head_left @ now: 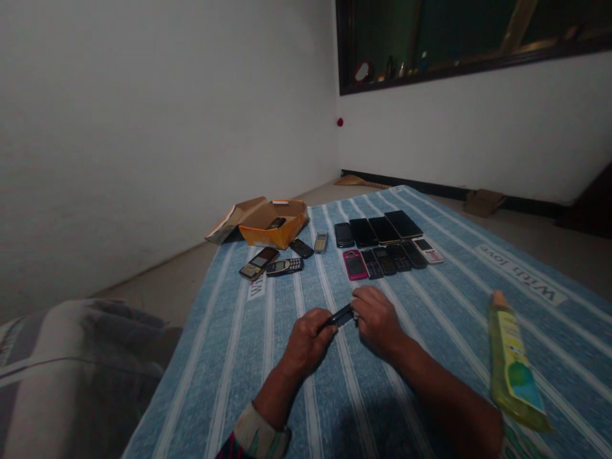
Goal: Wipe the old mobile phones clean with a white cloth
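Observation:
A dark mobile phone (339,316) is held tilted above the striped cloth, between my two hands. My left hand (310,338) grips one end, with the thumb below. The fingers of my right hand (377,319) are closed at the other end, partly hiding it. Beyond my hands lie two rows of phones: black touchscreen phones (384,229) behind, keypad phones (383,261) in front, with a pink phone (354,264) at the left and a white phone (429,250) at the right. Further left are loose phones, among them a navy keypad phone (285,266) and a silver phone (320,242).
An orange cardboard box (265,238) stands open at the far left, a phone (276,223) inside. A bottle of yellow-green liquid (516,370) lies to the right. Blue striped cloth (248,357) covers the surface. A draped seat (81,376) is at the lower left.

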{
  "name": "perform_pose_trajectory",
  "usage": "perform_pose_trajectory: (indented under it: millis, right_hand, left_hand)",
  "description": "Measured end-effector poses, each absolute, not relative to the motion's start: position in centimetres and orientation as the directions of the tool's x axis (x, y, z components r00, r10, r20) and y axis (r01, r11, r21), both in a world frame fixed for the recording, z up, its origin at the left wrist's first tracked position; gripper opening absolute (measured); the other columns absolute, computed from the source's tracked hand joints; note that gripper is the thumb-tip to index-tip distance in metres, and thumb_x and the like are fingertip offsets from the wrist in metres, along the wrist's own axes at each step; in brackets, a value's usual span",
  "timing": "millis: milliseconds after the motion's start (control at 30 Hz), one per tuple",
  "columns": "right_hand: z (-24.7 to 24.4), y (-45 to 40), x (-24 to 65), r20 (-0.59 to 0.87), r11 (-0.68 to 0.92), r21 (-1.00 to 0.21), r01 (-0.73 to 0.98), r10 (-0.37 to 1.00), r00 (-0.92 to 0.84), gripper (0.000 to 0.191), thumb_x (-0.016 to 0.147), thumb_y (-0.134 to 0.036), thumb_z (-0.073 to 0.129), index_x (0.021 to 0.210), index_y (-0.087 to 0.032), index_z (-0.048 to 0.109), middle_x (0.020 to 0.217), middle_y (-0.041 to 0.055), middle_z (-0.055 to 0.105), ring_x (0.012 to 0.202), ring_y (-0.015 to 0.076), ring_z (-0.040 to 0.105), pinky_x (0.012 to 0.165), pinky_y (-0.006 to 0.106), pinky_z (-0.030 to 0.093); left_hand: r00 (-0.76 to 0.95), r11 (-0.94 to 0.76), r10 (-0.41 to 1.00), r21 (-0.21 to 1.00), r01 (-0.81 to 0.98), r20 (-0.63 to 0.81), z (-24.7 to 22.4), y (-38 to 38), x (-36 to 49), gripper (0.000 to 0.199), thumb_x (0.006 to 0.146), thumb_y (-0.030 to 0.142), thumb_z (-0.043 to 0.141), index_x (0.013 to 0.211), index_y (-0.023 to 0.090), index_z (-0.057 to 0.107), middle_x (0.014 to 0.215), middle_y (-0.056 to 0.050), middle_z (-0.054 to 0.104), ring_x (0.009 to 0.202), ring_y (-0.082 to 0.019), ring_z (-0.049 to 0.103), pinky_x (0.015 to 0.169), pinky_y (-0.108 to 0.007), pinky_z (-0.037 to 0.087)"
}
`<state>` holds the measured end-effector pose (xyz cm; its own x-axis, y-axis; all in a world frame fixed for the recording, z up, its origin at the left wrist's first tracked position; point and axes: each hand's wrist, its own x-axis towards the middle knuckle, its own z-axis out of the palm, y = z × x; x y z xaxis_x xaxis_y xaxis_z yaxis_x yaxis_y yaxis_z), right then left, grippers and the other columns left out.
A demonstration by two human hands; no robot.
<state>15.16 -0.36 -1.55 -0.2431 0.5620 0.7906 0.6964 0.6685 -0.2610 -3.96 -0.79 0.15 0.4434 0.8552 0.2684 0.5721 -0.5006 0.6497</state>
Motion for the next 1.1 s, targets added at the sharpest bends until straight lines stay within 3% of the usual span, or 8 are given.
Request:
perform_pose_trajectory:
  millis: [167, 500, 800, 1100]
  right_hand:
    - [-1.0, -2.1, 12.3, 0.784, 0.789, -0.228, 0.57, 0.496, -0.373, 0.027, 0.085, -0.005, 0.039, 0.072, -0.019, 0.058, 0.081, 0.0087, 0.058, 0.082, 0.0225, 0.049, 0.074, 0.036, 0.045]
    - [-1.7, 0.4, 16.4, 0.784, 0.632, -0.291, 0.718, 0.588, -0.2, 0.028, 0.072, 0.004, 0.043, 0.073, -0.018, 0.06, 0.086, 0.0094, 0.061, 0.084, 0.0225, 0.053, 0.076, 0.035, 0.046]
    - [-1.1, -1.8, 12.7, 0.778, 0.758, -0.234, 0.609, 0.522, -0.35, 0.026, 0.083, -0.004, 0.04, 0.072, -0.02, 0.059, 0.082, 0.0081, 0.059, 0.084, 0.0223, 0.051, 0.075, 0.036, 0.045]
    - [-2.4, 0.9, 16.8, 0.723, 0.575, -0.447, 0.685, 0.683, -0.102, 0.032, 0.066, 0.002, 0.042, 0.074, -0.02, 0.064, 0.087, 0.0069, 0.066, 0.084, 0.0215, 0.058, 0.077, 0.034, 0.048]
  left_hand:
    - [0.44, -0.501, 0.855, 0.663, 0.557, 0.276, 0.3, -0.9, -3.8, 0.018, 0.086, 0.027, 0.05, 0.074, 0.019, 0.061, 0.073, -0.003, 0.06, 0.073, -0.017, 0.058, 0.07, -0.029, 0.046]
    - [0.453, -0.501, 0.854, 0.641, 0.581, 0.257, 0.2, -0.8, -4.0, 0.02, 0.087, 0.028, 0.051, 0.08, 0.017, 0.065, 0.075, -0.004, 0.06, 0.072, -0.018, 0.058, 0.067, -0.028, 0.045]
    - [0.446, -0.505, 0.852, 0.653, 0.564, 0.274, 0.5, -0.9, -3.8, 0.018, 0.087, 0.027, 0.05, 0.076, 0.018, 0.061, 0.072, -0.002, 0.059, 0.071, -0.017, 0.057, 0.067, -0.028, 0.045]
    - [0.45, -0.494, 0.857, 0.646, 0.582, 0.25, 0.7, -0.9, -4.0, 0.019, 0.087, 0.028, 0.052, 0.081, 0.018, 0.067, 0.072, -0.002, 0.059, 0.07, -0.017, 0.057, 0.064, -0.027, 0.044]
